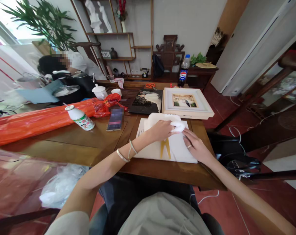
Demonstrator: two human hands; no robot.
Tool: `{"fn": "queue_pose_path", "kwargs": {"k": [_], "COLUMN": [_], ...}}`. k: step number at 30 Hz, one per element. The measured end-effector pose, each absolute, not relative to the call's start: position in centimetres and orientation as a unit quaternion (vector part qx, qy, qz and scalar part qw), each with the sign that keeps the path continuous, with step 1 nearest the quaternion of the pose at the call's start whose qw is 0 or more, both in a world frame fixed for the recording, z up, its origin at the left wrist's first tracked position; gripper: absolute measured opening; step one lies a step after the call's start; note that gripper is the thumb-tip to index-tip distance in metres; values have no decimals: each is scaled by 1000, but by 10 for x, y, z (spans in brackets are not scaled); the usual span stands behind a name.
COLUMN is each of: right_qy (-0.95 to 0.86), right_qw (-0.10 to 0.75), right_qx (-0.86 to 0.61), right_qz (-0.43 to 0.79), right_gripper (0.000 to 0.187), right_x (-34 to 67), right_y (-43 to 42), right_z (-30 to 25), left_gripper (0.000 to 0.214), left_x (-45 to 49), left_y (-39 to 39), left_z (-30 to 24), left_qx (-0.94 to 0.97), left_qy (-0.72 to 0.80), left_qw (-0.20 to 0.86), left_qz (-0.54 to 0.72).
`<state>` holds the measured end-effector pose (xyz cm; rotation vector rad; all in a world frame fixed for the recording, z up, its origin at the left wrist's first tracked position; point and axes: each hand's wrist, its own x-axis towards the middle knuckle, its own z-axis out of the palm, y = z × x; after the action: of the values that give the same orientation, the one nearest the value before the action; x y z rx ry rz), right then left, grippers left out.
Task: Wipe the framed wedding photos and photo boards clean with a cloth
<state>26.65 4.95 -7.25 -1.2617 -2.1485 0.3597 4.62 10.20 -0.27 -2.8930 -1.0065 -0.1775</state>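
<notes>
My left hand (162,131) has its fingers closed round a small white wad (178,126), soft like cloth or tissue. It rests over a flat white board (150,149) with a yellow forked mark (165,150) on its face. A white sheet (160,117) lies on the board's far part, partly hidden by my left hand. On the board's right side, my right hand (195,147) lies with fingers stretched out, tips close beside the wad. Whether they touch it I cannot tell. Beyond the board are a white-framed wedding photo (185,101) and a dark photo panel (148,100).
On the wooden table (99,147) are a phone (115,118), a tilted white bottle (80,118) and a long orange-wrapped bundle (45,119). A cola bottle (183,71), orange-handled scissors (150,85) and a white teapot (99,92) stand farther back. Another person (78,63) is at the far left.
</notes>
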Motion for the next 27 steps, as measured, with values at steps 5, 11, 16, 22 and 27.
{"fn": "queue_pose_path", "kwargs": {"k": [5,11,16,22,27], "right_qy": [-812,-806,-807,-815,-817], "right_qw": [307,302,298,300,305], "right_qx": [-476,-485,-489,-477,-471], "right_qz": [139,152,147,138,131], "right_gripper": [45,45,46,45,41], "right_x": [267,266,265,265,267], "right_y": [50,48,48,49,51], "right_z": [-71,-69,-68,-70,-71], "left_gripper": [40,38,41,48,49], "left_x": [24,-39,-45,17,76], "left_y": [102,99,94,98,115], "left_z": [-6,-6,-4,6,13], "left_qx": [-935,-920,-906,-918,-940], "left_qy": [-346,-387,-418,-391,-332], "left_qw": [39,41,54,61,23], "left_qz": [-62,-52,-37,-37,-77]}}
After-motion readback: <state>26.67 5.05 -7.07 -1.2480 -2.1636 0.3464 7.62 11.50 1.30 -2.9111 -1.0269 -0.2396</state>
